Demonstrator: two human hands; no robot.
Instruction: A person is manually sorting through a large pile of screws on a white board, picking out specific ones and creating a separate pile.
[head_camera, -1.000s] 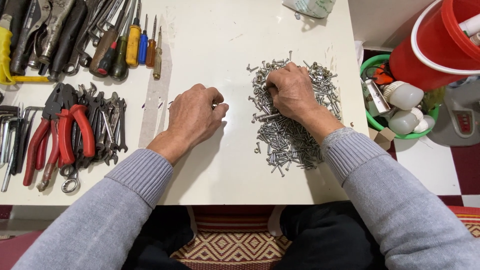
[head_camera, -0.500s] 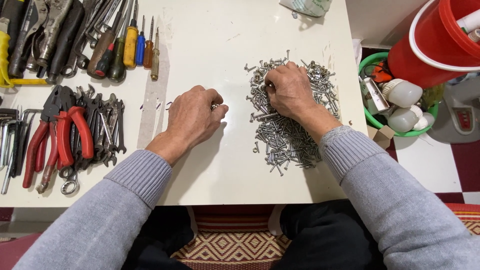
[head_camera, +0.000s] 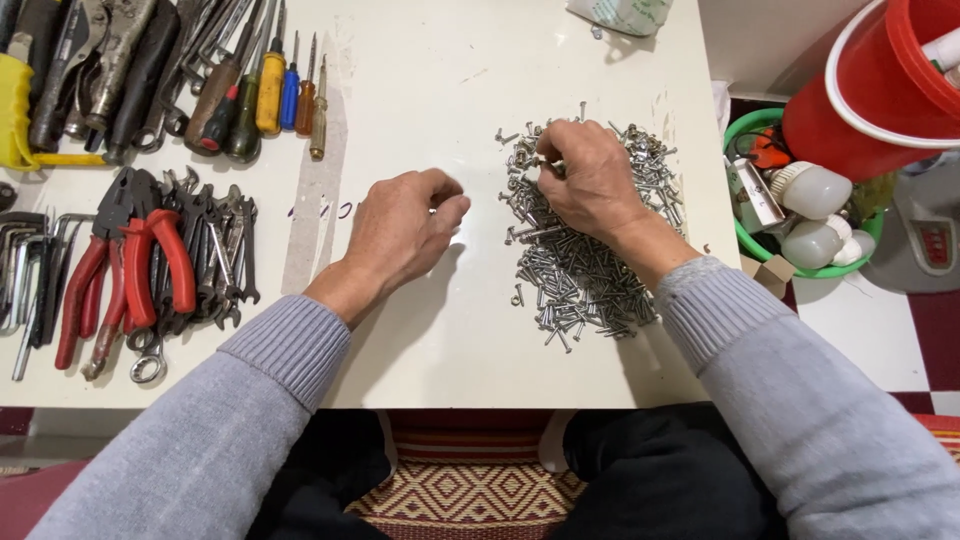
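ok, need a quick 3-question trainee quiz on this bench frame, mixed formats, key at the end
1. Multiple choice: what lies under the right hand?
A. a pile of small metal screws
B. a row of screwdrivers
C. red-handled pliers

2. True or false: the left hand rests on bare white table, apart from the screw pile.

3. Fill in: the red-handled pliers lie to the person's ____ of the left hand.

Key:
1. A
2. True
3. left
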